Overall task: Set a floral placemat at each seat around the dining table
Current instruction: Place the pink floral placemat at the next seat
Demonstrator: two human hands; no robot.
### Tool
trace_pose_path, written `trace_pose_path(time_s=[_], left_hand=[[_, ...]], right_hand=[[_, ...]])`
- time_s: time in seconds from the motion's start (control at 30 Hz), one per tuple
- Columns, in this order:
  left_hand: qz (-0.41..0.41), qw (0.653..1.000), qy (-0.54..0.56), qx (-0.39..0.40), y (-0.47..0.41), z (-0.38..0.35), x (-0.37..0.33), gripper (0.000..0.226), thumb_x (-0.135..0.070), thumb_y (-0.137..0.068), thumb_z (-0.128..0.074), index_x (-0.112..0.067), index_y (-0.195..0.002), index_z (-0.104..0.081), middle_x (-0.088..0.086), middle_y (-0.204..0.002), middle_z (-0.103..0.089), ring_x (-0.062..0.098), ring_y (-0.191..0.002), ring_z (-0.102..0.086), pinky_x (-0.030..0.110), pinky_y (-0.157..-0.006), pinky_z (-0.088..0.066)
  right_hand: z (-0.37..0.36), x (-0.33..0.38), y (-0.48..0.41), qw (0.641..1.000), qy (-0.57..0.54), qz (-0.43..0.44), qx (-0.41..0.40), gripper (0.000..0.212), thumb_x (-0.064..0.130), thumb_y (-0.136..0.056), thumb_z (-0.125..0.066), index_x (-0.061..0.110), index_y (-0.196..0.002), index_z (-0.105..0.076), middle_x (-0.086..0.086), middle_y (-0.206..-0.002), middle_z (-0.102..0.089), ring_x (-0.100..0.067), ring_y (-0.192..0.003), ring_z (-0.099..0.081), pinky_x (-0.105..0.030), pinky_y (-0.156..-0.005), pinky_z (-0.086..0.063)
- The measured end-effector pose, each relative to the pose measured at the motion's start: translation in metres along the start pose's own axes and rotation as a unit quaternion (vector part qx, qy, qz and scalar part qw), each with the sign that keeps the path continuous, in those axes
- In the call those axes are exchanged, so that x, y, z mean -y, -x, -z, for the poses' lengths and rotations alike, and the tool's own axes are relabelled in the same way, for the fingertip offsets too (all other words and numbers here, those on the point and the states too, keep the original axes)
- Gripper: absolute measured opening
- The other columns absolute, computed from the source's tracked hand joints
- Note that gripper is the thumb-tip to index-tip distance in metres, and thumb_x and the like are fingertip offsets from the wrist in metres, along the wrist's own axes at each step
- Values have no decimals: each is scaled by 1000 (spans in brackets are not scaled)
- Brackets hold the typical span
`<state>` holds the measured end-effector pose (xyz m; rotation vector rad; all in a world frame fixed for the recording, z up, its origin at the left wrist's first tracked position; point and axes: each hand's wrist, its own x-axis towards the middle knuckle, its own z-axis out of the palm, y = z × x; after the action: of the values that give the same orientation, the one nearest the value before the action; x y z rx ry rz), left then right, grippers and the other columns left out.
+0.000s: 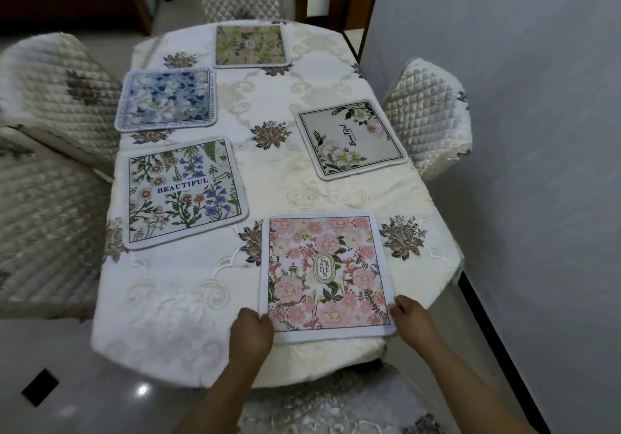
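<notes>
I see my left hand (pixel 251 327) and right hand (pixel 410 312) pinching the near corners of the pink mat (pixel 324 277) — fingers clamped on its edge. It lies flat on the table (pixel 188 302), four other mats beyond.

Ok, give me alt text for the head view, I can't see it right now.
Both hands, left and right, hold the near corners of a pink "Garden" placemat at the near seat of a cloth-covered dining table. Four other floral placemats already lie around it: "Beautiful" wildflower mat, blue mat, yellow-green mat, white-rose mat.
</notes>
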<state>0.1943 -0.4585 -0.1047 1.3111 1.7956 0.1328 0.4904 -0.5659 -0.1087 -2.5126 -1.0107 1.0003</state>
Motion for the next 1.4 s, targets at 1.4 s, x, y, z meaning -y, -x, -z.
trace_pose_path(time_s=[1.4], left_hand=[[6,984,-114,-133,43,-6,53,10,-11,-91,-52,-7,-86,-45,18,-93,-59,39,-88,-59,39,-71,-44]], right_hand=[[-17,19,26,974,197,111,6,15,18,-94,-44,13,-107,-49,-9,-105,-66,-30,-97,-65,-35,-71,-48]])
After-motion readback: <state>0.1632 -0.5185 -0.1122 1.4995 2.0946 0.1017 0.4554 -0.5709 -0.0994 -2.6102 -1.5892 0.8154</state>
